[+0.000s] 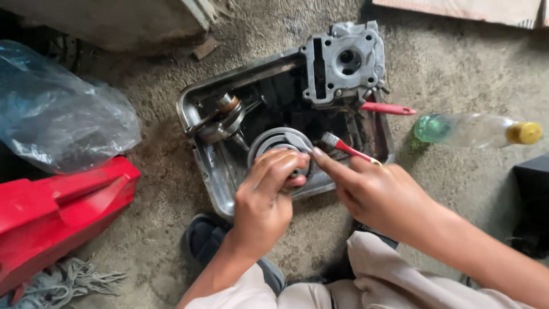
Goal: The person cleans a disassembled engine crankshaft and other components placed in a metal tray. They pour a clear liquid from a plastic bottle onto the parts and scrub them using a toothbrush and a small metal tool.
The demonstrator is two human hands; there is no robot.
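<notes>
A dented metal tray [194,97] lies on the dirt floor. Inside it, my left hand [266,197] grips a round grey metal part [274,140] near the tray's front edge. My right hand [377,191] holds a small red-handled brush [343,146], its bristles touching the round part's right side. A crankshaft [226,117] lies at the tray's left. A grey cylinder head [343,60] stands on the tray's far right corner.
A red-handled tool [389,108] rests on the tray's right rim. A plastic bottle with yellow cap [474,129] lies to the right. A red plastic panel [54,212], a clear bag [57,114] and a rag [74,280] sit left. My sandal [203,234] is below the tray.
</notes>
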